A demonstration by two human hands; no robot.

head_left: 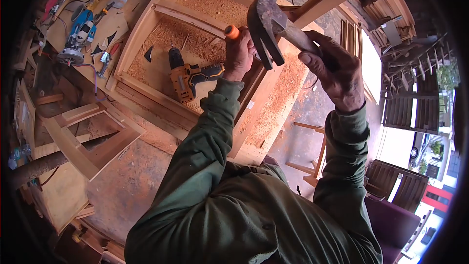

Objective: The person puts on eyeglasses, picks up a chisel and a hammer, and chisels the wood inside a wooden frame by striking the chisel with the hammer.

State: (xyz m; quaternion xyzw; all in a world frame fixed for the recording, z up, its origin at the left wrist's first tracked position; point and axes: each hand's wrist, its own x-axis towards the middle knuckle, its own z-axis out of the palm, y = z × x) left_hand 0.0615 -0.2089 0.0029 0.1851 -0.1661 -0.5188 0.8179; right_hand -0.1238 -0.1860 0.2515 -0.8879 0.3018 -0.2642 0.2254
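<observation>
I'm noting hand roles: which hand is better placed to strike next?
Right, most likely. The right hand grips the hammer by its handle, its head raised. The left hand is closed around the orange-topped tool, so it seems better suited to steadying.

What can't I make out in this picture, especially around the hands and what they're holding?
- Lower end of the orange handle: head view, hidden by the left hand.
- End of the hammer grip: head view, covered by the right hand.
- Any writing on the small white patch: head view, too small.
- Rest of the green shirt: head view, cut off by the bottom edge.
</observation>
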